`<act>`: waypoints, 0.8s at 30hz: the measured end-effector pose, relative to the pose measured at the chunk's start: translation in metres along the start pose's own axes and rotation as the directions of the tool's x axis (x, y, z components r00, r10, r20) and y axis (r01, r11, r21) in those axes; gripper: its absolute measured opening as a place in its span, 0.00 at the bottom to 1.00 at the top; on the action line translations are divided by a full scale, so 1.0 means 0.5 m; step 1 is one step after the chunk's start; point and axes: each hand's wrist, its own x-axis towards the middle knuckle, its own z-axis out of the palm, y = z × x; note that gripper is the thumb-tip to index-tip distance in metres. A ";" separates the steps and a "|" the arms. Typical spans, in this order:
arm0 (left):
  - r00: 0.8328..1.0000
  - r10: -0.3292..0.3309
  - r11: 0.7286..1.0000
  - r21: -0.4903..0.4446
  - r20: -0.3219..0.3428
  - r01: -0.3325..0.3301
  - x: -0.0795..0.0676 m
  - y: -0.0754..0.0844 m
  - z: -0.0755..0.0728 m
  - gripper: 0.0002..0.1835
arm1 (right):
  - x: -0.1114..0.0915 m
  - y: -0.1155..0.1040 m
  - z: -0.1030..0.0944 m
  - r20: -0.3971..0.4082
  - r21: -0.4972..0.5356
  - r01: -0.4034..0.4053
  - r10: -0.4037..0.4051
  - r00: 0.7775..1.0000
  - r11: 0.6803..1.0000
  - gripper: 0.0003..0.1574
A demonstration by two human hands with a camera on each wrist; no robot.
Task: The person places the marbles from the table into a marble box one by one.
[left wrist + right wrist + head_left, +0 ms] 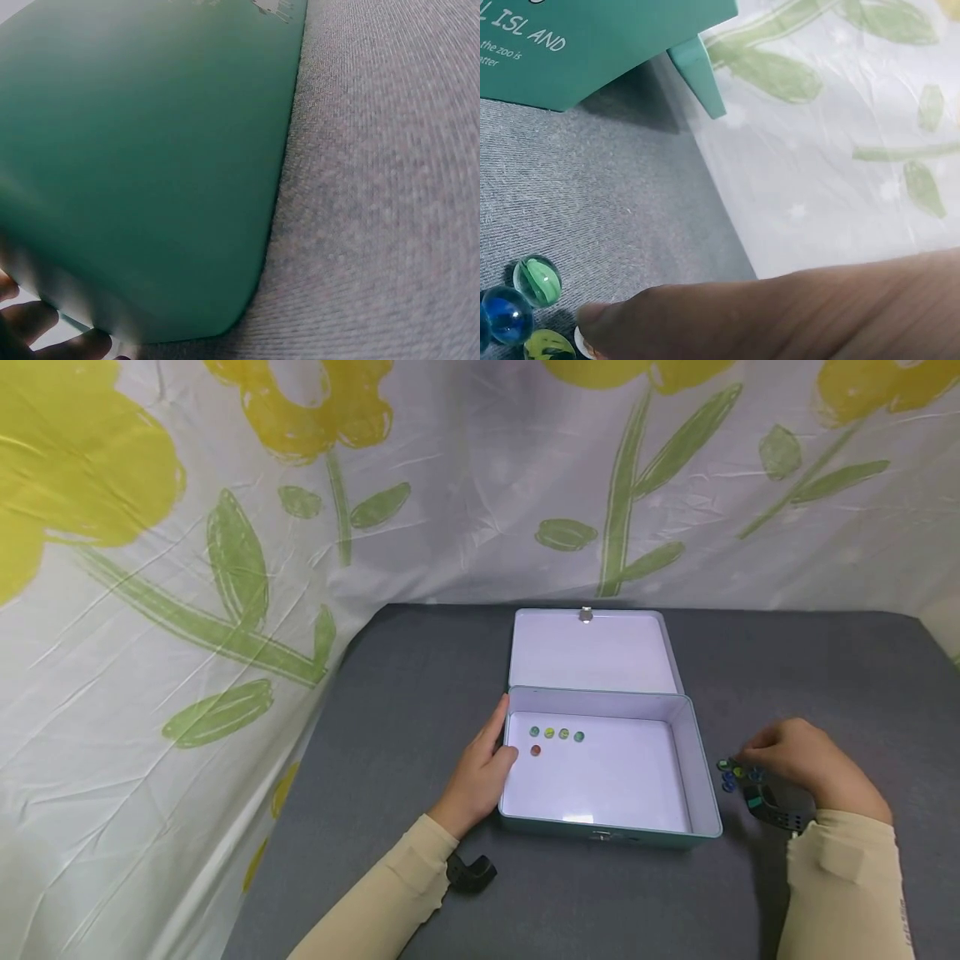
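My left hand (474, 781) grips the left wall of an open green metal box (697, 764), thumb over the rim on the inner side. Inside the box, a row of several green and yellow marbles (557, 734) lies near the back left, with one red marble (536, 750) in front of it. To the right of the box, my right hand (813, 764) bends down over a cluster of marbles (728, 782) on the table. The right wrist view shows its thumb against a white-and-orange marble (583, 345), beside a green marble (537, 280), a blue marble (508, 315) and a yellow marble (549, 345).
The box's lid (592, 652) lies folded back behind it, with a metal clasp (586, 615) at its far edge. Dark grey cloth (600, 902) covers the table. A white curtain with yellow flowers (480, 485) hangs behind and along the left.
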 end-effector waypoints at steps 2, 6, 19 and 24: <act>1.000 0.004 1.000 0.001 -0.001 -0.004 0.001 -0.001 0.000 0.39 | 0.000 -0.001 -0.001 0.002 0.002 -0.009 0.009 1.000 1.000 0.23; 1.000 0.010 1.000 0.001 -0.002 -0.010 0.001 -0.001 0.000 0.39 | 0.000 0.000 -0.005 -0.008 -0.001 -0.010 0.010 1.000 1.000 0.24; 1.000 -0.002 1.000 0.007 -0.007 0.002 0.000 -0.002 0.002 0.39 | -0.006 -0.010 -0.006 -0.112 -0.019 0.042 -0.044 0.993 0.999 0.22; 1.000 0.005 1.000 0.010 -0.005 -0.005 0.001 0.001 0.002 0.39 | -0.011 -0.022 -0.008 -0.157 -0.020 0.063 -0.065 0.986 0.998 0.21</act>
